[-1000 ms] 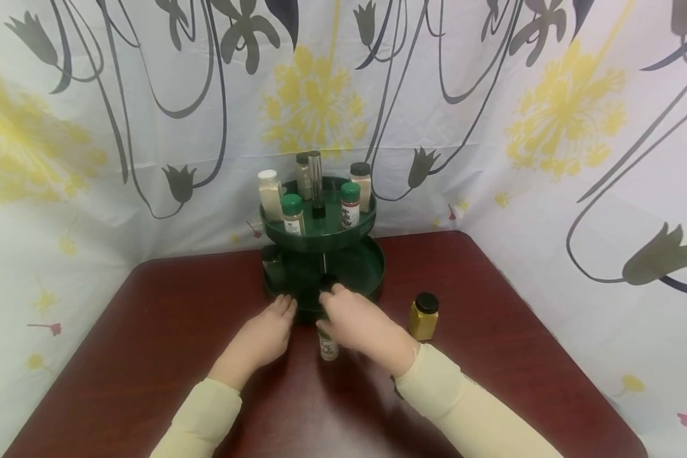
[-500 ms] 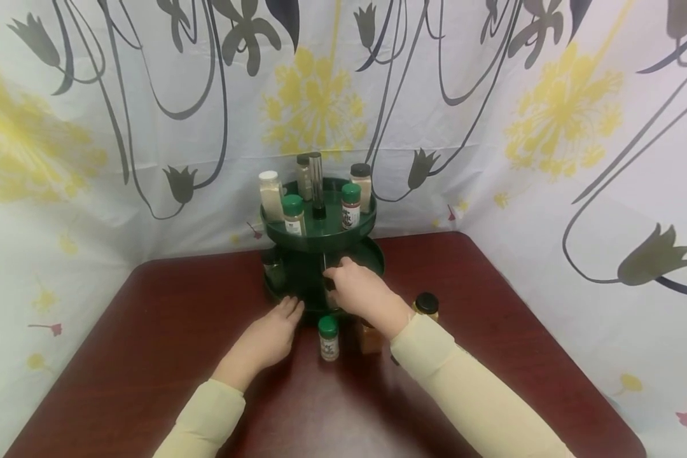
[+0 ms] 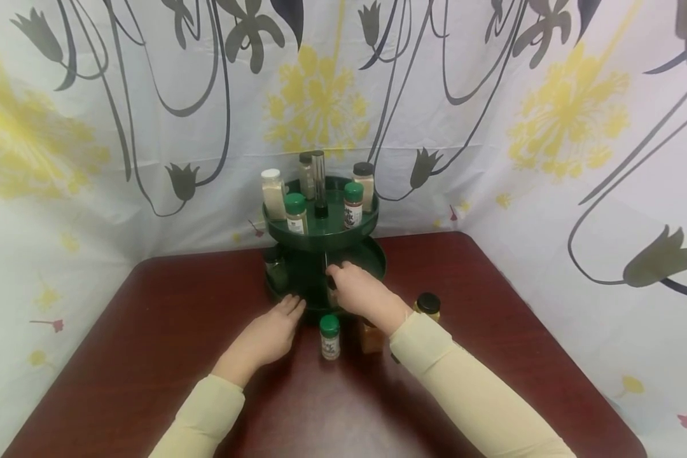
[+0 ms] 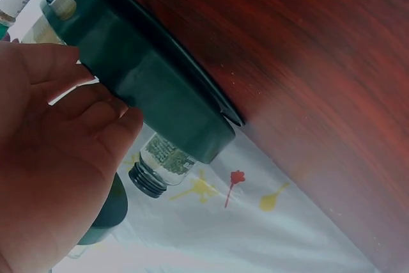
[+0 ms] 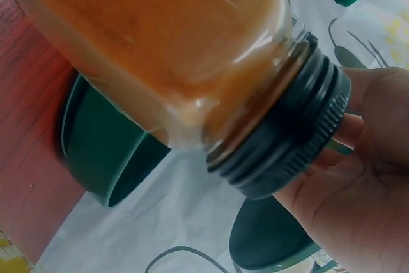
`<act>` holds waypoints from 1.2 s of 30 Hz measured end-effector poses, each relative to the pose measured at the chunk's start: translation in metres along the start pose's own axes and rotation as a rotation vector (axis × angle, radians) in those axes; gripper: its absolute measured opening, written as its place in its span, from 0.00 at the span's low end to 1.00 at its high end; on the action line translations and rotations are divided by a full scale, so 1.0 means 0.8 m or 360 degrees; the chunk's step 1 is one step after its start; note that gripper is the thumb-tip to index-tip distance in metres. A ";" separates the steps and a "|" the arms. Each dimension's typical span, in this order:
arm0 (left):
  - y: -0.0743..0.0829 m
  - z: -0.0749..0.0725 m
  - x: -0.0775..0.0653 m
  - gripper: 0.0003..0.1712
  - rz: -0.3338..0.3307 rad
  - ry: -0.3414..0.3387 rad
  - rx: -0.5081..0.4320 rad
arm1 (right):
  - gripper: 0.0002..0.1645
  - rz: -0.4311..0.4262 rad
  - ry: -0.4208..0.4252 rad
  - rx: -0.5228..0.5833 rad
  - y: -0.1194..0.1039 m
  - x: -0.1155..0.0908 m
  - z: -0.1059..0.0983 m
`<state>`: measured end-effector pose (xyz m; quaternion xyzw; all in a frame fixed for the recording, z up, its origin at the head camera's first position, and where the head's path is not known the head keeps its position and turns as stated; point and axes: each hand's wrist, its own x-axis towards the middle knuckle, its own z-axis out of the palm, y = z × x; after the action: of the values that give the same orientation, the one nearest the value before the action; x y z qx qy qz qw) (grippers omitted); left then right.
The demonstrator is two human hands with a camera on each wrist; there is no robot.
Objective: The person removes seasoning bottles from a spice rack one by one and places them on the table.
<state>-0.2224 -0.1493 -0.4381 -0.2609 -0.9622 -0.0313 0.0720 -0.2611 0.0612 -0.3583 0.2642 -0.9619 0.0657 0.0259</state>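
A green two-tier turntable stands at the back of the table. My right hand (image 3: 363, 296) reaches into its lower tier (image 3: 306, 273) and pinches a dark-capped spice jar (image 3: 332, 297), mostly hidden by the fingers. My left hand (image 3: 269, 334) rests its fingers against the front left of that tier's wall (image 4: 140, 75), palm visible in the left wrist view. Another dark-capped jar (image 3: 276, 270) with green contents stands at the lower tier's left. On the table before the turntable are a green-capped jar (image 3: 330, 337) and an orange spice jar (image 5: 166, 49), which covers part of my right hand in the right wrist view.
The upper tier (image 3: 326, 240) bears several spice jars around a central metal post (image 3: 319, 175). A black-capped yellow jar (image 3: 428, 305) stands right of my right wrist, partly covered by the sleeve. Patterned white cloth (image 3: 206, 216) hangs behind the dark red table (image 3: 166, 318).
My right hand has moved forward from above the green-capped jar into the lower tier with the jar it holds. My left hand has slid slightly right along the rim.
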 end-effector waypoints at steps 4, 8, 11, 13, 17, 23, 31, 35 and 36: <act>0.000 -0.001 0.000 0.30 -0.0009 -0.0010 -0.0006 | 0.29 0.0008 0.0001 -0.0006 0.000 0.001 0.002; 0.001 0.000 0.000 0.29 -0.0009 -0.0013 -0.0022 | 0.30 0.0038 -0.0053 -0.0006 -0.001 0.002 0.005; 0.002 0.000 0.001 0.30 -0.0010 -0.0006 -0.0028 | 0.29 0.0065 -0.0071 0.0027 -0.001 0.002 0.007; 0.002 0.000 0.001 0.30 -0.0009 0.0003 -0.0022 | 0.27 0.0071 -0.0052 0.0050 -0.001 0.002 0.008; 0.003 0.000 0.002 0.29 0.0001 0.0004 0.0027 | 0.27 0.0066 0.0003 0.0069 -0.001 0.002 0.007; 0.003 -0.002 0.003 0.29 0.0007 0.0007 0.0061 | 0.28 0.0023 0.0095 0.0091 -0.004 -0.001 -0.003; -0.011 -0.003 0.002 0.28 0.0042 0.0104 0.0066 | 0.31 -0.0068 0.0184 0.0076 -0.021 -0.017 -0.029; -0.029 -0.009 0.003 0.28 -0.0016 0.0144 0.0043 | 0.32 -0.0121 0.0204 0.0085 -0.032 -0.027 -0.041; -0.035 -0.010 0.004 0.29 -0.0034 0.0143 0.0033 | 0.32 -0.0138 0.0211 0.0090 -0.034 -0.029 -0.043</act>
<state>-0.2378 -0.1727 -0.4300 -0.2481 -0.9610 -0.0339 0.1174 -0.2267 0.0547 -0.3229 0.3012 -0.9435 0.1089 0.0850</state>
